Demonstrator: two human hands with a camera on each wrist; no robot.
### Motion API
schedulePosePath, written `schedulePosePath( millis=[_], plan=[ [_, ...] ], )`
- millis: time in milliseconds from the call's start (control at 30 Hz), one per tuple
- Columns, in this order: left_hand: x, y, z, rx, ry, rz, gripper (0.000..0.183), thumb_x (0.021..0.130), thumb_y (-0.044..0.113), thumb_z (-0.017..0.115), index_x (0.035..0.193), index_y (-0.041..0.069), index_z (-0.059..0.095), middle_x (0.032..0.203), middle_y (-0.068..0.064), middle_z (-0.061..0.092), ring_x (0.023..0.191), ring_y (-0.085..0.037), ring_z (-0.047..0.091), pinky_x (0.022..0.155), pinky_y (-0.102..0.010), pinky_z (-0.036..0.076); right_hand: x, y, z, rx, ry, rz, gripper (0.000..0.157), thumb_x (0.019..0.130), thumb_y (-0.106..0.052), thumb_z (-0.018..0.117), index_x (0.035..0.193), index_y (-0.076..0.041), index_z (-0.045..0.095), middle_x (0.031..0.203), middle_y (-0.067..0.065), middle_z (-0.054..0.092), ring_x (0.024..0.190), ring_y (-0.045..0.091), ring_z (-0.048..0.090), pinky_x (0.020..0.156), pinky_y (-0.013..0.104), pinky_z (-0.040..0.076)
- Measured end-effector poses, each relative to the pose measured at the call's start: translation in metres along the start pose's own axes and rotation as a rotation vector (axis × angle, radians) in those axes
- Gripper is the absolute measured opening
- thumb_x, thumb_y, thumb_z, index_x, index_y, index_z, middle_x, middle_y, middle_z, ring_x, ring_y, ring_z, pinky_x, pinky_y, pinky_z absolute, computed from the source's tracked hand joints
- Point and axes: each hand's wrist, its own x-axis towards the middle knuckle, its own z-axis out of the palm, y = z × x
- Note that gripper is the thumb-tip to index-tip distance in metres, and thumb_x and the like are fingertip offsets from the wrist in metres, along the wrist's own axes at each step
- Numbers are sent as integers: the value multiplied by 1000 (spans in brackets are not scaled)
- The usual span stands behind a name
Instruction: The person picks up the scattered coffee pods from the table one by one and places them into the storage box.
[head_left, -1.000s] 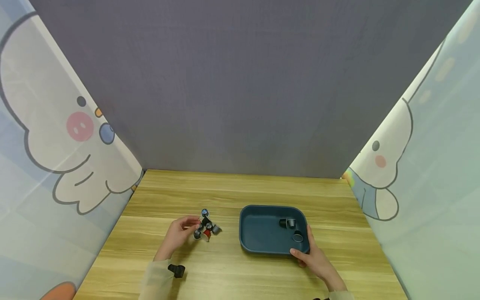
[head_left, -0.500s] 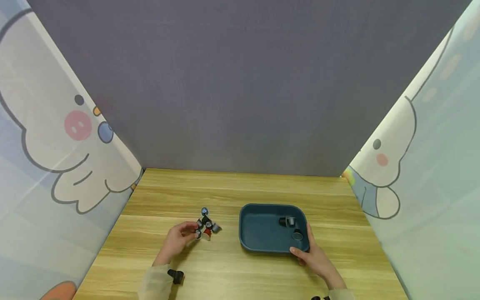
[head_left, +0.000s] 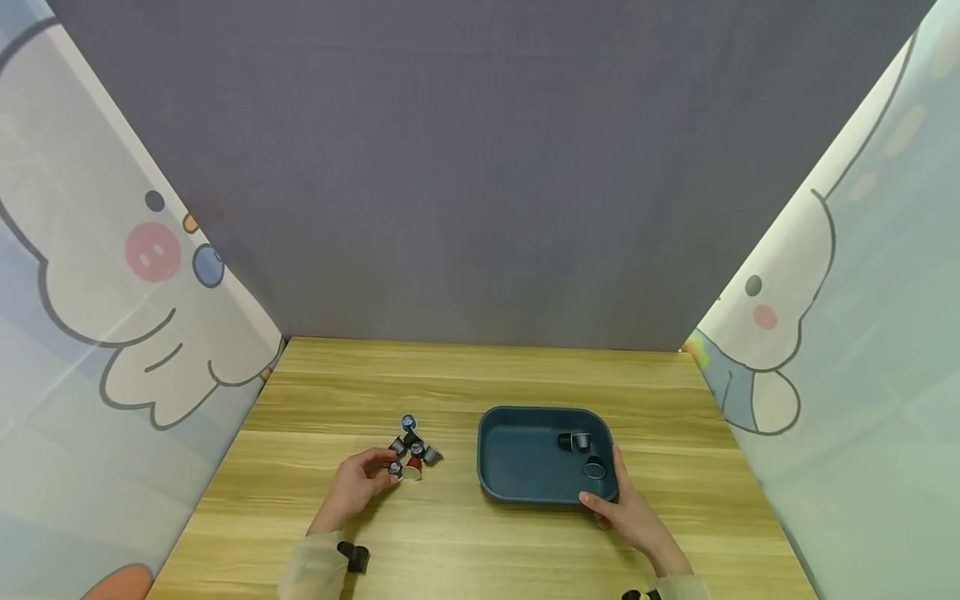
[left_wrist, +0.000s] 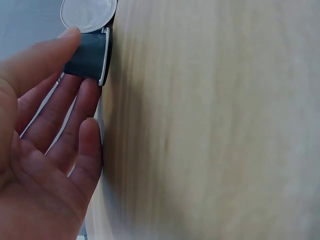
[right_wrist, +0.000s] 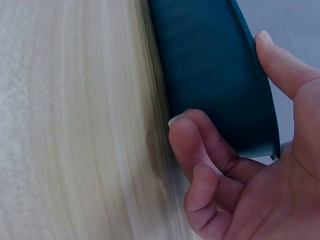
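My left hand (head_left: 356,485) is at the near left side of a small pile of coffee capsules. In the left wrist view, its thumb and fingers pinch a dark coffee capsule (left_wrist: 89,59) lying on its side, its rim facing the table. A second capsule (left_wrist: 89,14), foil lid showing, is right beside it. The pile also has a red capsule (head_left: 414,464), a silver one (head_left: 431,455) and a blue-topped one (head_left: 408,422). My right hand (head_left: 628,518) grips the near right corner of a dark blue tray (head_left: 525,502), thumb on the rim, some fingers curled below.
Inside the tray, at its right side, lie a black capsule (head_left: 565,442), a silver capsule (head_left: 582,442) and a dark capsule (head_left: 594,468) with its lid up. The wooden table (head_left: 465,550) meets a grey panel (head_left: 480,250) at the back; printed cloths hang on both sides.
The left fingertips have shifted from the pile's left side down to the capsule nearest the person and closed on it. The right hand and the tray have stayed in place.
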Motion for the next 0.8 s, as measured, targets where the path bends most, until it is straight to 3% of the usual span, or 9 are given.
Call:
schedulePosePath(
  millis=[533,800],
  plan=[
    [-2,-2,-2,44,6,-14,27,81,2,81,107,9,76,109,-8,71,98,-26,68,82,-36,55,1,1,1,0,1,-4,112,93,-32,73,158,-25,-18,69,11,61,65,24,60,63,32,50],
    [0,-1,-3,-17,30,-16,27,81,1,81,107,8,76,111,-11,71,99,-28,69,83,-32,55,2,2,0,6,-2,-2,112,93,-32,72,158,-25,-19,70,11,62,65,24,60,63,33,49]
  ],
)
